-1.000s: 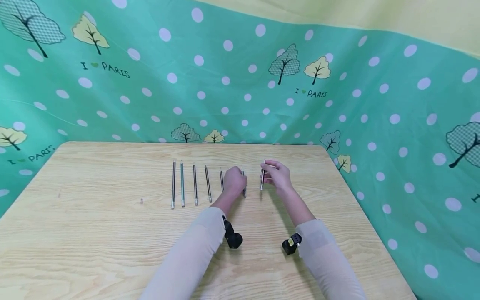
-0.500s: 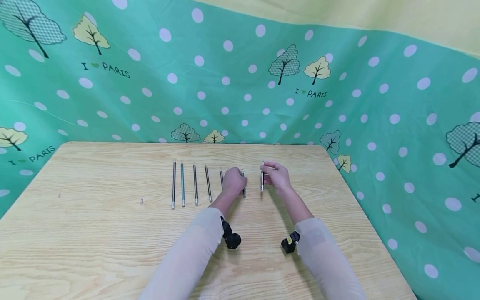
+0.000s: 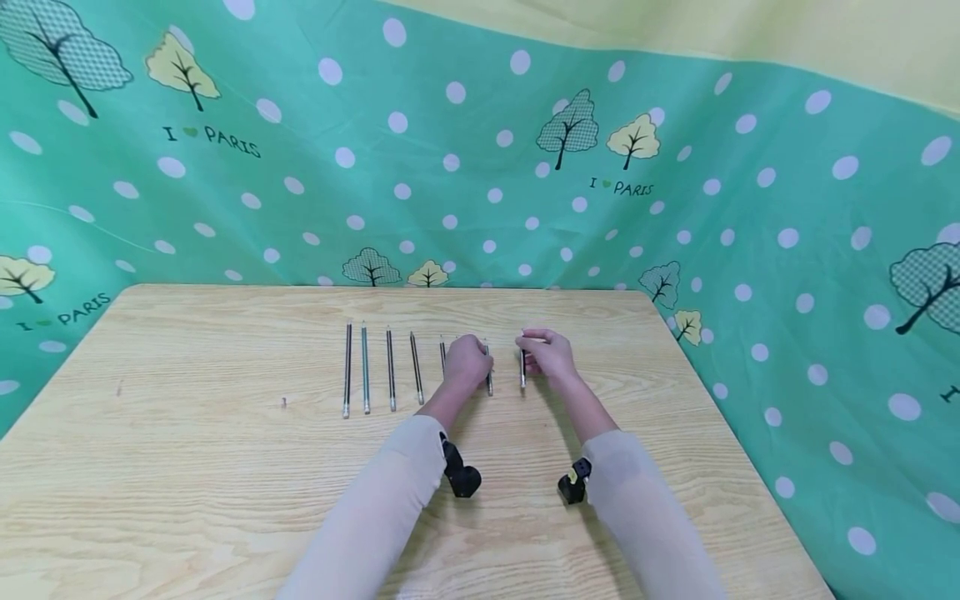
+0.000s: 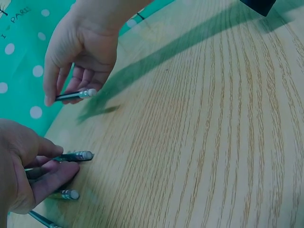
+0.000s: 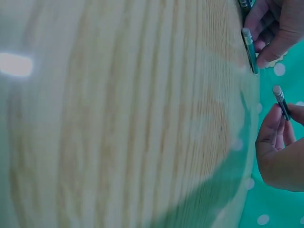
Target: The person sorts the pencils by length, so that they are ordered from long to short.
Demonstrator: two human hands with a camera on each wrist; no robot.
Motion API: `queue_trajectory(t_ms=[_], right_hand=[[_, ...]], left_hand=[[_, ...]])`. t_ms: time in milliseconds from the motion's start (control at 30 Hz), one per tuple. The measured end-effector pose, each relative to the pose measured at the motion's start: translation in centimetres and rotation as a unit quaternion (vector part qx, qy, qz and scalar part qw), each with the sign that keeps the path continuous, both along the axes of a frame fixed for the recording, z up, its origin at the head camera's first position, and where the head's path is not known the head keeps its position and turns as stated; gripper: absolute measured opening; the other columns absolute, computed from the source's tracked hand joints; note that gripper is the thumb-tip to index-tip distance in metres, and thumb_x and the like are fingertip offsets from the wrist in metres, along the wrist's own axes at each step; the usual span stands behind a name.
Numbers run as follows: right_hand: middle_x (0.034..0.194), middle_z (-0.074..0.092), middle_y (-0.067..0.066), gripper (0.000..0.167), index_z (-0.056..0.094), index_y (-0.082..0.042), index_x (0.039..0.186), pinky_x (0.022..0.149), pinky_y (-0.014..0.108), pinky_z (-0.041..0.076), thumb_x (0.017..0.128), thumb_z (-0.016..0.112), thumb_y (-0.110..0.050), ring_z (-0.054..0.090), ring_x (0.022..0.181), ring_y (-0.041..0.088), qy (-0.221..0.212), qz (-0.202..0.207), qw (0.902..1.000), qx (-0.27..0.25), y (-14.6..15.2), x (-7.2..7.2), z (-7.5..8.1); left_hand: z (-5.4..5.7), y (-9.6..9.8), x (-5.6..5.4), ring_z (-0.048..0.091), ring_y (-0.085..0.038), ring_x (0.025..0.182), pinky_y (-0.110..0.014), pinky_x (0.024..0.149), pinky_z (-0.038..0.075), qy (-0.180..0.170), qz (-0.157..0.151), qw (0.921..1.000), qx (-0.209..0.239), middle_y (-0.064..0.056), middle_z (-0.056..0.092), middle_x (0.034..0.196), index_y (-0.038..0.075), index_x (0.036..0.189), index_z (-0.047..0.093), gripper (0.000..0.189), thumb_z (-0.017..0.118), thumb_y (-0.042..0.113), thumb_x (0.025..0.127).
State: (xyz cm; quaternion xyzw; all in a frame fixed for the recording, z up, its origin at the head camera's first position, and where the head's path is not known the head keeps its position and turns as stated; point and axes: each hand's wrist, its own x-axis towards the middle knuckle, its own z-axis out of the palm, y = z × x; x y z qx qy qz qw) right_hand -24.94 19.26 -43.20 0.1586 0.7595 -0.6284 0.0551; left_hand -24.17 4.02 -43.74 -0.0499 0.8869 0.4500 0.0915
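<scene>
My right hand (image 3: 549,357) pinches a short dark pencil (image 3: 522,372), its white eraser end toward me. The left wrist view shows this pencil (image 4: 76,95) held above the table, its shadow apart below it. To its left, my left hand (image 3: 467,362) pinches another short pencil (image 3: 490,383) lying on the table; in the left wrist view my thumb and fingers are at that pencil (image 4: 80,156). Beside and partly under the left hand lie further pencils, one of them dark (image 3: 442,350). The left hand hides much of these.
Left of the hands, several pencils lie side by side, among them a long dark one (image 3: 347,371), a teal one (image 3: 365,371) and a shorter one (image 3: 416,368). A tiny object (image 3: 283,402) lies farther left on the wooden table (image 3: 187,492). A green dotted curtain (image 3: 450,167) stands behind.
My right hand has moved slightly left and toward me with its pencil, closer to the left hand's pencil. The left hand has stayed nearly still.
</scene>
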Motion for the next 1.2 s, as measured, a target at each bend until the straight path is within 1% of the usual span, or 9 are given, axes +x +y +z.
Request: queue_trajectory(t_ms=[133,333,533,667,767,1000,1100,1200], right_hand=[[0.082,0.059,0.002,0.034,0.061,-0.006,0.116,0.05,0.017,0.049,0.084,0.068,-0.018,0.054,0.057,0.008,0.002,0.005,0.9997,0.025,-0.4,-0.2,-0.3],[0.079,0.059,0.001,0.034,0.062,-0.006,0.114,0.048,0.018,0.049,0.083,0.069,-0.018,0.054,0.056,0.007,0.01,0.007,0.9989,0.044,-1.1,-0.5,-0.7],[0.072,0.056,0.0,0.031,0.063,-0.008,0.111,0.046,0.018,0.048,0.083,0.069,-0.017,0.053,0.054,0.008,0.011,-0.002,0.9978,0.066,-1.7,-0.7,-1.1],[0.068,0.055,0.0,0.029,0.064,-0.008,0.108,0.044,0.019,0.048,0.081,0.069,-0.017,0.052,0.052,0.008,0.019,-0.007,0.9965,0.08,-2.1,-1.0,-1.3],[0.069,0.056,0.001,0.028,0.064,-0.008,0.107,0.043,0.02,0.048,0.081,0.069,-0.018,0.051,0.05,0.008,0.025,-0.007,0.9951,0.095,-2.3,-1.3,-1.6],[0.08,0.064,0.006,0.026,0.065,-0.008,0.105,0.044,0.02,0.047,0.082,0.069,-0.018,0.051,0.049,0.008,0.04,-0.005,0.9917,0.122,-2.6,-1.3,-2.1],[0.079,0.064,0.006,0.025,0.065,-0.009,0.105,0.044,0.02,0.047,0.082,0.069,-0.018,0.051,0.049,0.008,0.04,-0.003,0.991,0.127,-2.7,-1.3,-2.0],[0.078,0.064,0.006,0.024,0.066,-0.009,0.104,0.046,0.02,0.046,0.082,0.069,-0.018,0.053,0.053,0.008,0.043,0.001,0.9882,0.147,-2.7,-1.3,-2.0]], left_hand=[[0.1,0.0,0.1,0.059,-0.013,0.052,-0.021,0.048,0.05,0.004,0.001,1.0,-0.004,-0.011,0.064,0.085,0.002,0.094,0.06,0.01,0.06,0.007,0.085],[0.1,-0.1,0.2,0.059,-0.013,0.056,-0.021,0.052,0.05,0.015,0.004,0.9998,-0.014,-0.011,0.065,0.088,0.003,0.092,0.062,0.01,0.062,0.008,0.083],[-0.1,-0.1,0.0,0.058,-0.012,0.054,-0.02,0.047,0.049,0.004,0.004,1.0,0.002,-0.01,0.064,0.083,0.004,0.089,0.061,0.007,0.062,0.007,0.084],[-0.1,-0.2,0.0,0.056,-0.012,0.05,-0.02,0.046,0.048,0.009,0.006,0.9999,0.003,-0.009,0.063,0.079,0.004,0.088,0.06,0.006,0.062,0.007,0.083],[0.0,-0.2,0.0,0.055,-0.011,0.048,-0.02,0.046,0.047,0.016,0.008,0.9998,-0.003,-0.007,0.063,0.076,0.005,0.087,0.061,0.006,0.063,0.007,0.082],[-0.1,-0.3,0.1,0.054,-0.011,0.046,-0.02,0.044,0.046,0.005,0.005,1.0,0.007,-0.005,0.061,0.068,0.006,0.086,0.06,0.004,0.061,0.007,0.082],[-0.1,-0.3,0.1,0.053,-0.011,0.045,-0.02,0.044,0.045,0.004,0.005,0.9999,0.008,-0.005,0.06,0.066,0.006,0.085,0.06,0.003,0.061,0.007,0.083],[0.0,-0.3,0.1,0.053,-0.011,0.044,-0.02,0.044,0.045,0.007,0.004,0.9999,0.008,-0.004,0.06,0.065,0.006,0.085,0.06,0.003,0.061,0.008,0.083]])
